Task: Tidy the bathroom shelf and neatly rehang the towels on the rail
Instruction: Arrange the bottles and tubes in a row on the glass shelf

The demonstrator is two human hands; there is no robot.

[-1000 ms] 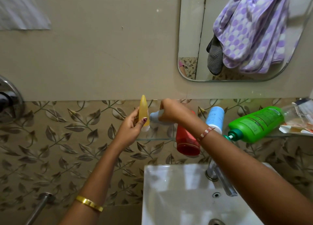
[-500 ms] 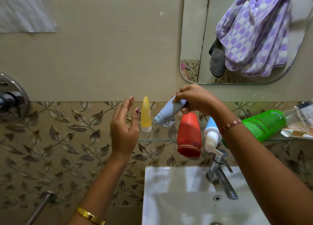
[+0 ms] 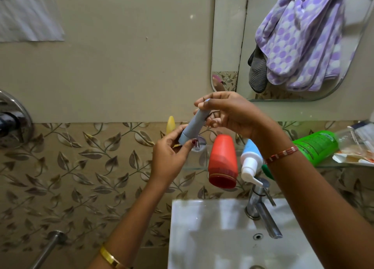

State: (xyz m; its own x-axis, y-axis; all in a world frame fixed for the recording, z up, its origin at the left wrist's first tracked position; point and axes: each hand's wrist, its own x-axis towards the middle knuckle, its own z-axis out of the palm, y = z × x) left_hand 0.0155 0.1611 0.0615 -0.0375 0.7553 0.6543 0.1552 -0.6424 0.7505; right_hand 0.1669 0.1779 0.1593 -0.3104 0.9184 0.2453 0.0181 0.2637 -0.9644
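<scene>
A grey-blue tube (image 3: 193, 126) is held tilted above the glass shelf (image 3: 334, 165), cap end down. My right hand (image 3: 228, 113) pinches its upper end and my left hand (image 3: 172, 154) grips its cap end. Behind my left hand a yellow tube (image 3: 170, 124) stands upright on the shelf. A red bottle (image 3: 222, 161), a blue pump bottle (image 3: 251, 157) and a green bottle (image 3: 315, 146) lie on their sides on the shelf. A purple dotted towel (image 3: 301, 38) hangs bunched, seen in the mirror.
A white basin (image 3: 212, 228) with a chrome tap (image 3: 261, 210) sits under the shelf. Packets and a clear bag (image 3: 356, 147) crowd the shelf's right end. A chrome valve (image 3: 12, 119) is on the left wall and a metal rail (image 3: 46, 250) at lower left.
My right hand has lifted the grey-blue tube higher and steeper. My left hand, which had let go of the yellow tube, came across and took hold of the grey-blue tube's cap end.
</scene>
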